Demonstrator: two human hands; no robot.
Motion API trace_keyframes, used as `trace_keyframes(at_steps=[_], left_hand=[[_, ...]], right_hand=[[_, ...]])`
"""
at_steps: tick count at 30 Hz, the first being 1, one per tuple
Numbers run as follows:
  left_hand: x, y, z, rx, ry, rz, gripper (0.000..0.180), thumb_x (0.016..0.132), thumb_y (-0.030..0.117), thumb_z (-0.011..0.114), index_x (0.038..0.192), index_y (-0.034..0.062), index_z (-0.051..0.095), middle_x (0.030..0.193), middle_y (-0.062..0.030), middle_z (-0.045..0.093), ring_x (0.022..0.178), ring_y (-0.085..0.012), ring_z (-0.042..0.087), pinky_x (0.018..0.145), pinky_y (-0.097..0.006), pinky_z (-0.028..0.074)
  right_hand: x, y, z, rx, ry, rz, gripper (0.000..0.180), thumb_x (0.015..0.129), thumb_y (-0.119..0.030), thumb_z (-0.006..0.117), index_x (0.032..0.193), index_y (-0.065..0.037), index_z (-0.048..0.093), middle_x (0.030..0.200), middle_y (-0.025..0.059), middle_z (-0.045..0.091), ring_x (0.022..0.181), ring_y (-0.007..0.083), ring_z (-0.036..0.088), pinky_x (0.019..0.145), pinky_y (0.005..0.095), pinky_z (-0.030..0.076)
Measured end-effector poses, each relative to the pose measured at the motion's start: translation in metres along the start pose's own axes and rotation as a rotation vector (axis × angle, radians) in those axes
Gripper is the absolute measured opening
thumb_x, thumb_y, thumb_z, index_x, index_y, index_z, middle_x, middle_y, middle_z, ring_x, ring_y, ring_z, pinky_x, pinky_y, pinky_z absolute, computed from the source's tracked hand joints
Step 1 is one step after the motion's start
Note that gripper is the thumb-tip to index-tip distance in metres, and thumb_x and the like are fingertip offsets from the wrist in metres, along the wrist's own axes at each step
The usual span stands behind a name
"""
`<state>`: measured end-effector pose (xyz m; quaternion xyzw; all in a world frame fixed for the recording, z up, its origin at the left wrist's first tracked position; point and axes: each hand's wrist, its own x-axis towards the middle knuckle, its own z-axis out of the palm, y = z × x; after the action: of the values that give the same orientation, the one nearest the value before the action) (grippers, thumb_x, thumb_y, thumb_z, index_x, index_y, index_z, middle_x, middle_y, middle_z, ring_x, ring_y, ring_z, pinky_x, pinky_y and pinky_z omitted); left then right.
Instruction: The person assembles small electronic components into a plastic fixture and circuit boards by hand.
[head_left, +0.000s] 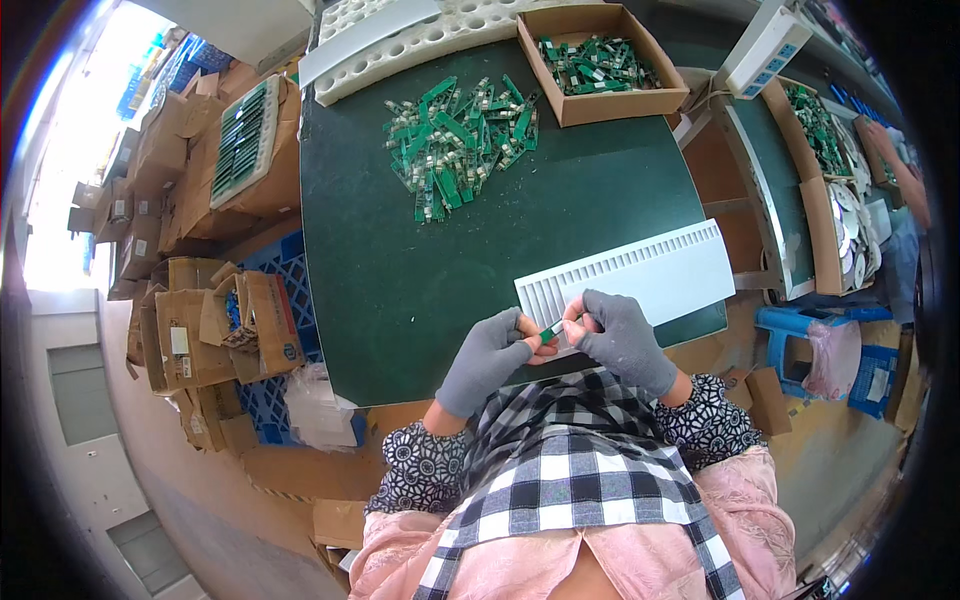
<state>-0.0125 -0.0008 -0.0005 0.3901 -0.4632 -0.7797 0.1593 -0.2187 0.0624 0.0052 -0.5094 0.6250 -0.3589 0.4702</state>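
My left hand [490, 358], in a grey glove with bare fingertips, pinches a small green circuit board [547, 335]. At the board's other end, the fingers of my right hand [622, 335], gloved the same way, are pressed together around its pale tip. What exactly the right fingertips grip is too small to make out. Both hands are over the near left corner of a white slotted tray [640, 277] on the dark green table [400, 300]. Farther back lies a loose pile of green circuit boards [460, 140].
At the table's back stand a cardboard box [620, 108] of similar boards and a white foam tray [400, 50] with round holes. Cartons [180, 340] sit on a blue pallet [295, 280] to the left. A blue stool [790, 335] and another person's arm [905, 180] are on the right.
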Motion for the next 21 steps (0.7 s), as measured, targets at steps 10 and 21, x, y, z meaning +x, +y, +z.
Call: trace_keyframes(at_steps=[10, 21], left_hand=[[-0.0018, 0.0002, 0.0018, -0.027, 0.011, -0.001, 0.012, 0.094, 0.004, 0.057, 0.094, -0.0083, 0.057, 0.098, -0.0183, 0.067, 0.095, -0.022, 0.069, 0.086, -0.03, 0.057], [-0.0028, -0.0036, 0.0016, 0.0, 0.018, -0.006, 0.013, 0.095, 0.004, 0.057, 0.094, -0.0087, 0.056, 0.098, -0.0183, 0.066, 0.095, -0.0228, 0.069, 0.086, -0.029, 0.058]], right_hand=[[-0.0019, -0.0038, 0.0034, -0.021, 0.016, 0.003, 0.011, 0.084, -0.014, 0.069, 0.088, -0.005, 0.066, 0.055, 0.0001, 0.05, 0.051, 0.0084, 0.048, 0.05, 0.0276, 0.039], [-0.0033, 0.0001, 0.006, -0.031, 0.019, -0.013, 0.01, 0.085, -0.014, 0.068, 0.086, -0.004, 0.063, 0.056, 0.0011, 0.05, 0.052, 0.0097, 0.049, 0.05, 0.0282, 0.039]])
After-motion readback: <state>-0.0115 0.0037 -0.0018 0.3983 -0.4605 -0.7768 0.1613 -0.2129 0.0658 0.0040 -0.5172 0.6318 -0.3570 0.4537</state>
